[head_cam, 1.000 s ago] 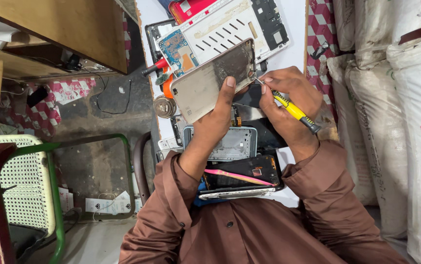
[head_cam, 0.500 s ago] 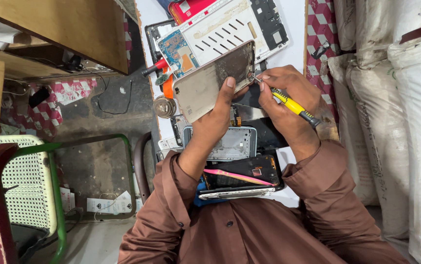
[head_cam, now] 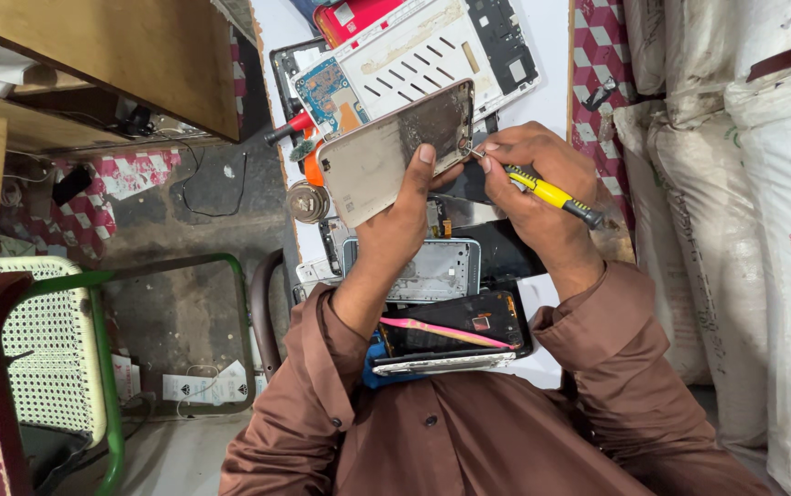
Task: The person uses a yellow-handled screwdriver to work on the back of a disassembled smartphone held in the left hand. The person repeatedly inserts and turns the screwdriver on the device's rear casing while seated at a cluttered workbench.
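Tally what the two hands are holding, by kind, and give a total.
Phone back panels, beige-gold, in the left hand: 1
Screwdrivers, yellow and black handle, in the right hand: 1
Total: 2

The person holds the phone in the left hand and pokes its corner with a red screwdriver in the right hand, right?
Not quite: the screwdriver is yellow and black, not red. The head view shows the right hand putting its tip to the corner of the phone, which the left hand holds.
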